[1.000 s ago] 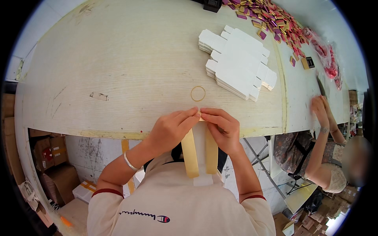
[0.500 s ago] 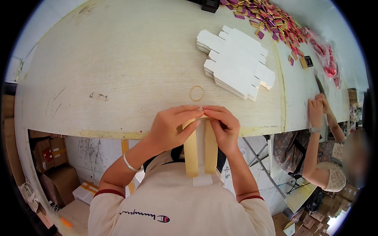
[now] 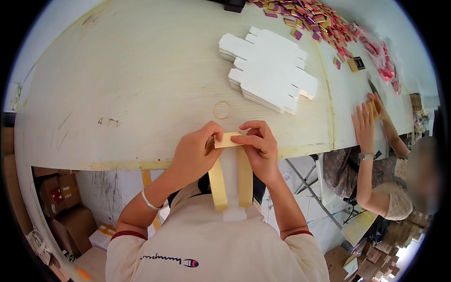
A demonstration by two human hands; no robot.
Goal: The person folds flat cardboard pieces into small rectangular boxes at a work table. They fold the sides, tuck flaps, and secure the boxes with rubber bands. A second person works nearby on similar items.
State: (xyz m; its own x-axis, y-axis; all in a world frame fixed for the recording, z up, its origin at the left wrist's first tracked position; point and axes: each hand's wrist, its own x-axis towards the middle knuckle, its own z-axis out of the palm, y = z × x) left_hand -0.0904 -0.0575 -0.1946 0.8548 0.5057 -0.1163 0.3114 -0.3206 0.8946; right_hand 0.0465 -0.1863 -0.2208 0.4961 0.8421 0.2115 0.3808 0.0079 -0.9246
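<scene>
Both my hands work on a partly folded cardboard box with gold side walls (image 3: 218, 185) and a white bottom; it reaches from the table's front edge back against my shirt. At its far end stands a short pale yellow end flap (image 3: 228, 140). My left hand (image 3: 195, 150) pinches the left corner of that flap between thumb and curled fingers. At the right corner, my right hand (image 3: 260, 149) presses thumb and fingers against the flap. A thin yellow rubber band (image 3: 221, 110) lies on the table just beyond my hands.
A stack of flat white box blanks (image 3: 270, 70) lies ahead to the right. Many small purple, red and gold foil-wrapped pieces (image 3: 319, 21) are heaped at the far right, near a small box with a black inside (image 3: 356, 64). On the right a co-worker's hands (image 3: 366, 122) handle something yellowish.
My hands have moved apart along the box's far end, and the end flap now shows between them. The view has shifted slightly. The co-worker's hands have changed pose.
</scene>
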